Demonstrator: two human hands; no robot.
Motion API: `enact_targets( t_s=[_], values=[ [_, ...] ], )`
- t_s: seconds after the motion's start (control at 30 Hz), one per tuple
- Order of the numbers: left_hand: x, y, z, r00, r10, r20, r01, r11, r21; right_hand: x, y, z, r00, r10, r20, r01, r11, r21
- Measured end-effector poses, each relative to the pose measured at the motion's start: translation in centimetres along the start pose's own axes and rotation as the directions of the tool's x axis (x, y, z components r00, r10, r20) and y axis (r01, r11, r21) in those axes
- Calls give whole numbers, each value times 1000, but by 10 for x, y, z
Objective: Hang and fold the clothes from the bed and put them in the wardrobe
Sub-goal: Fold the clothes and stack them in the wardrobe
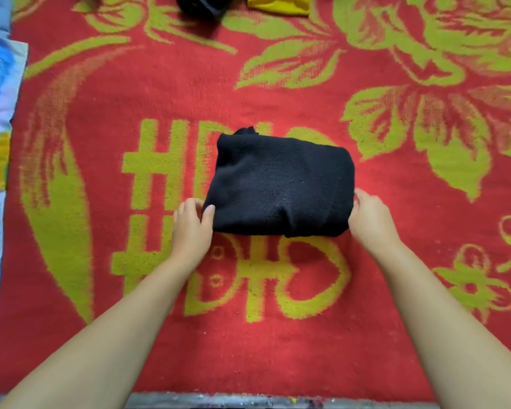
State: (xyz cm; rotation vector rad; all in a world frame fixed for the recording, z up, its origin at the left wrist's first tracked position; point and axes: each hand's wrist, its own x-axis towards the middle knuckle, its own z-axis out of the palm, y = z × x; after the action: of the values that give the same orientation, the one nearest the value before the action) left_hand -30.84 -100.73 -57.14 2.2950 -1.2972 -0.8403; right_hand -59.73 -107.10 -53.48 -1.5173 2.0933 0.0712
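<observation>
Both bare forearms reaching over red blanket (278,335). Left hand (191,224) and right hand (369,219) gripping opposite ends of folded black garment (281,184), mid-blanket; yellow cloth (278,4) beyond.

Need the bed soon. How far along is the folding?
Done: black garment lies folded on the red blanket. In hand: left hand and right hand grip its ends. Left: dark item and yellow item at the far edge; no wardrobe in view.
</observation>
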Motion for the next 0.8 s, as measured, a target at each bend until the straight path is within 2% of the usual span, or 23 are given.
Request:
enact_targets(
  t_s=[0.03, 0.07, 0.1, 0.13, 0.17, 0.2, 0.23, 0.3, 0.37, 0.47, 0.63, 0.8],
  values=[
    [-3, 0, -1, 989, 149, -23, -145, 983, 117, -4, -6, -7, 995, -83, -49, 82, 996, -24],
    [-6, 1, -2, 942, 335, -3, -326, 918, 226, -11, -14, -14, 977, -192, -88, 188, 981, -57],
    [-10, 3, -2, 855, 515, 67, -507, 800, 321, -21, -23, -18, 946, -313, -86, 303, 946, -117],
    [-13, 7, 1, 745, 639, 188, -655, 650, 385, -33, -34, -18, 907, -421, -26, 406, 887, -218],
    [-15, 13, 5, 648, 695, 311, -750, 513, 417, -43, -40, -11, 864, -499, 68, 493, 811, -315],
    [-16, 19, 11, 594, 691, 411, -794, 423, 435, -50, -43, 0, 830, -533, 163, 551, 741, -384],
    [-15, 26, 16, 592, 642, 487, -798, 384, 465, -52, -42, 15, 818, -530, 224, 571, 698, -433],
    [-9, 35, 30, 663, 506, 551, -745, 375, 551, -44, -39, 42, 835, -500, 230, 543, 683, -488],
    [0, 41, 40, 733, 414, 540, -678, 385, 626, -31, -41, 55, 849, -493, 191, 514, 683, -519],
    [7, 43, 49, 791, 386, 475, -611, 448, 653, -17, -50, 61, 852, -496, 166, 495, 664, -560],
    [15, 46, 45, 776, 402, 487, -631, 492, 599, -7, -52, 55, 840, -510, 187, 515, 639, -571],
    [22, 77, 5, 770, 435, 467, -631, 627, 457, -9, -83, 5, 844, -485, 229, 529, 684, -503]
  ],
)
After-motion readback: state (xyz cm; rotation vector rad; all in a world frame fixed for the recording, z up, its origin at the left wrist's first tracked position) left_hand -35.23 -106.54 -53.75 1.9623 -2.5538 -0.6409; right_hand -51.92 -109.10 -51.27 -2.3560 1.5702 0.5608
